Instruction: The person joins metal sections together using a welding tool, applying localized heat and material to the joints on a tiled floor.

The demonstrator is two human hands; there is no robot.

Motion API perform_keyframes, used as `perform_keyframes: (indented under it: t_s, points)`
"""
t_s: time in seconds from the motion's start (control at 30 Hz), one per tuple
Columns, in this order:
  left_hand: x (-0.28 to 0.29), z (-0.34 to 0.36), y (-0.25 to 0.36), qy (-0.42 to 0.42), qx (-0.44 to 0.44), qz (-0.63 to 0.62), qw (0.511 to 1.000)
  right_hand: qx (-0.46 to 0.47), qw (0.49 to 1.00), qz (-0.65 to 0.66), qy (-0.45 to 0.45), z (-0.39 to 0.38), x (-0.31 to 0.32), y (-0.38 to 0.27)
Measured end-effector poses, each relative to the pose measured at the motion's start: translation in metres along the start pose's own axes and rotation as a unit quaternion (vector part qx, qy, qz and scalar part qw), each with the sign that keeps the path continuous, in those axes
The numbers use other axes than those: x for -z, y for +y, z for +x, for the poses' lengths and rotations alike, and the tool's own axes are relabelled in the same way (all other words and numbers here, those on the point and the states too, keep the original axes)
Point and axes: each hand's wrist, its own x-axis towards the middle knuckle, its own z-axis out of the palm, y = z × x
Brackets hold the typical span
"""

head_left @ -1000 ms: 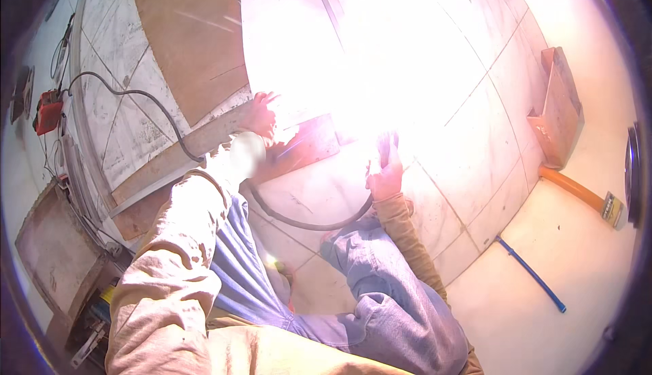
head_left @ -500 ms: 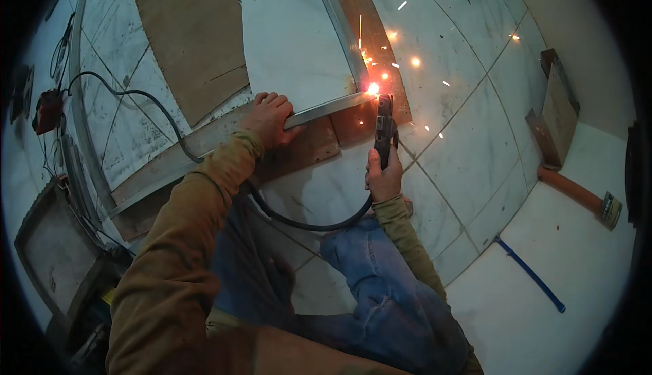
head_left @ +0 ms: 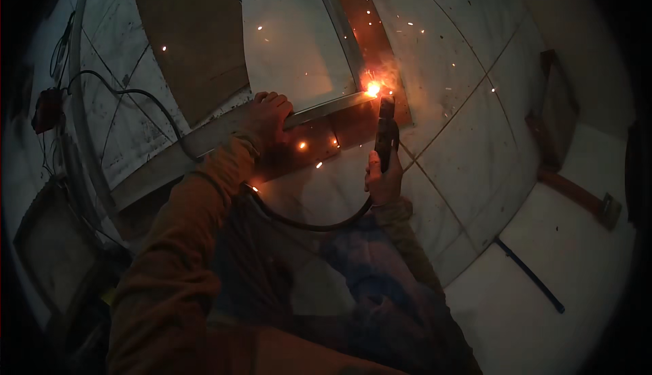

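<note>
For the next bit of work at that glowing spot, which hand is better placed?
Right, it seems. The right hand grips the black tool, whose far end is close beside the glowing spot. The left hand is farther from it, holding the metal bar.

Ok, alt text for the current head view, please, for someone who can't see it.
The person's right hand grips a dark handheld tool beside a glowing, sparking spot where two metal bars meet; the left hand rests on the nearer bar. A dark cable curves below, over dim tiled floor.
</note>
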Motion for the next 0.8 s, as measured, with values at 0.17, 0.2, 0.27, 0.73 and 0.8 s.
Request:
perform_keyframes:
  t_s: [0.17,0.2,0.27,0.73,0.8]
  points:
    - [0.005,0.002,0.002,-0.011,0.002,0.010,1.000,-0.013,1.000,0.001,-0.014,0.004,0.000,0.009]
    - [0.001,0.001,-0.002,-0.005,-0.003,0.014,1.000,-0.013,1.000,-0.003,-0.014,0.005,-0.001,0.012]
    - [-0.007,0.000,-0.010,-0.019,-0.023,0.067,0.997,0.016,1.000,-0.017,-0.001,0.007,-0.002,0.016]
    - [-0.005,0.001,-0.004,0.016,-0.013,0.002,1.000,-0.021,0.999,0.029,-0.002,0.000,-0.001,0.004]
    - [-0.004,0.002,-0.005,0.011,-0.014,0.014,1.000,-0.048,0.997,0.053,-0.019,0.001,0.000,0.004]
